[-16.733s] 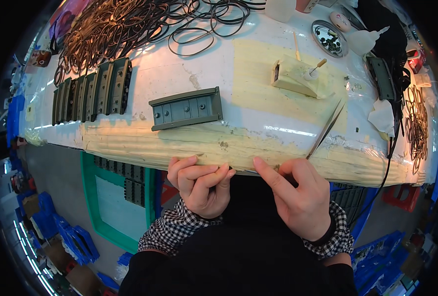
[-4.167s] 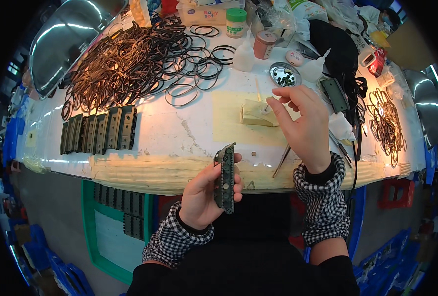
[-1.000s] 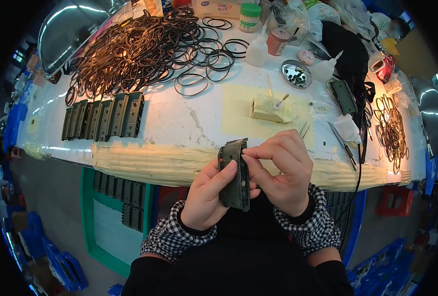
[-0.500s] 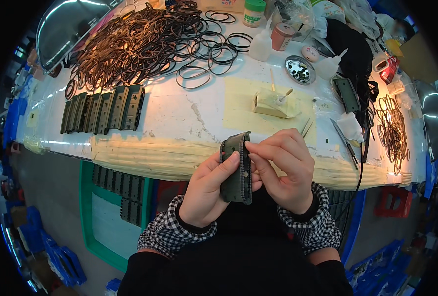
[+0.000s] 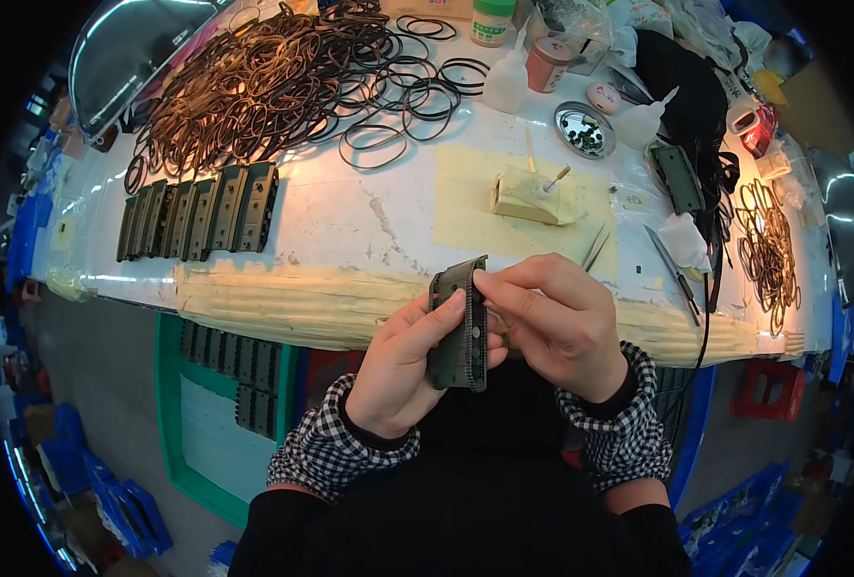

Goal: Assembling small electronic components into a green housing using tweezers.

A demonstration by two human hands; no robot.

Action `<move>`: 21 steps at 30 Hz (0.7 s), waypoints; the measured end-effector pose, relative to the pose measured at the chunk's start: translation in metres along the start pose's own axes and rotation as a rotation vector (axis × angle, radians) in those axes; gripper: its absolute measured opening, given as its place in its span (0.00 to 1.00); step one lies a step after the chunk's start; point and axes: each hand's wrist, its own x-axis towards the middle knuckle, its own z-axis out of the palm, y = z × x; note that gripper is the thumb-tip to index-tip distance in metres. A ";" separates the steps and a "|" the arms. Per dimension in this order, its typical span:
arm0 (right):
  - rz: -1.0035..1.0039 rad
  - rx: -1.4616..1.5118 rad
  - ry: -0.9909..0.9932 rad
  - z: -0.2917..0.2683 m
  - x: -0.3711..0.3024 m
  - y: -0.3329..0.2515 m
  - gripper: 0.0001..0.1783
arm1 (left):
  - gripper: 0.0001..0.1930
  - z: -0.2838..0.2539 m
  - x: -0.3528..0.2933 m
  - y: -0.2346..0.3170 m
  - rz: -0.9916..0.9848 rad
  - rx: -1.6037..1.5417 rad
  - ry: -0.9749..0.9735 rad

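A dark green, ridged-edged casing part (image 5: 461, 332) is held upright just off the table's front edge. My left hand (image 5: 400, 361) grips it from the left, thumb along its face and fingers behind. At its upper right edge, the thumb and forefinger of my right hand (image 5: 566, 322) are pinched together against the part. Anything between those fingertips is too small or hidden to make out. A round, pale spot shows on the part's narrow side. Several similar green parts (image 5: 199, 213) stand in a row on the table at the left.
Black rubber rings (image 5: 254, 87) lie heaped at the back left. A round metal dish (image 5: 583, 130) of small dark pieces sits back right, near white squeeze bottles (image 5: 507, 85). Tweezers (image 5: 595, 248) lie right of a taped block (image 5: 532, 196). Below left, a green crate (image 5: 169, 413) holds dark parts.
My right hand has turned slightly and shifted a little right at the wrist, its fingertips staying at the part's upper edge. My left hand keeps its hold.
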 end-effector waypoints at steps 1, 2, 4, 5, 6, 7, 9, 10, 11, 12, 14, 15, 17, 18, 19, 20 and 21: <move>-0.012 0.002 -0.029 -0.003 0.000 0.002 0.26 | 0.14 -0.001 0.000 0.000 -0.014 -0.029 -0.012; -0.023 0.005 -0.058 -0.005 0.001 0.003 0.27 | 0.14 -0.001 0.001 0.001 -0.028 -0.057 -0.024; -0.016 -0.004 -0.079 -0.006 0.001 0.004 0.26 | 0.14 -0.005 0.001 0.002 -0.056 -0.107 -0.012; -0.013 -0.008 -0.089 -0.006 0.001 0.004 0.26 | 0.14 -0.006 0.001 0.002 -0.070 -0.132 -0.005; 0.027 0.031 -0.074 -0.006 0.001 0.003 0.25 | 0.14 -0.006 0.000 0.002 -0.086 -0.161 -0.013; 0.068 0.070 -0.057 -0.005 0.000 0.002 0.23 | 0.14 -0.006 0.001 0.003 -0.104 -0.189 -0.021; 0.135 0.149 -0.035 -0.003 0.000 0.001 0.20 | 0.14 -0.007 0.001 0.003 -0.133 -0.234 -0.017; 0.164 0.187 -0.029 -0.003 0.000 0.003 0.18 | 0.14 -0.006 0.001 0.003 -0.147 -0.251 -0.007; 0.192 0.224 -0.023 -0.002 0.000 0.004 0.17 | 0.14 -0.006 0.001 0.002 -0.160 -0.268 0.003; 0.204 0.233 -0.018 -0.002 0.000 0.005 0.15 | 0.14 -0.005 0.001 0.003 -0.169 -0.275 0.015; 0.224 0.255 -0.011 0.000 0.001 0.006 0.13 | 0.13 -0.001 0.001 0.005 -0.179 -0.290 0.045; 0.226 0.264 -0.009 0.000 0.000 0.007 0.13 | 0.13 0.000 0.001 0.005 -0.180 -0.293 0.043; 0.228 0.283 -0.008 0.001 0.001 0.008 0.13 | 0.13 0.001 0.001 0.006 -0.177 -0.297 0.041; 0.230 0.288 -0.008 0.001 0.001 0.008 0.12 | 0.14 0.001 0.000 0.006 -0.177 -0.292 0.040; 0.233 0.292 -0.010 0.001 0.001 0.009 0.12 | 0.14 0.001 0.000 0.006 -0.179 -0.288 0.039; 0.235 0.295 -0.012 0.000 0.001 0.009 0.12 | 0.14 0.002 0.000 0.006 -0.180 -0.284 0.038; 0.232 0.290 -0.018 0.000 0.001 0.010 0.13 | 0.14 0.003 0.000 0.006 -0.174 -0.277 0.042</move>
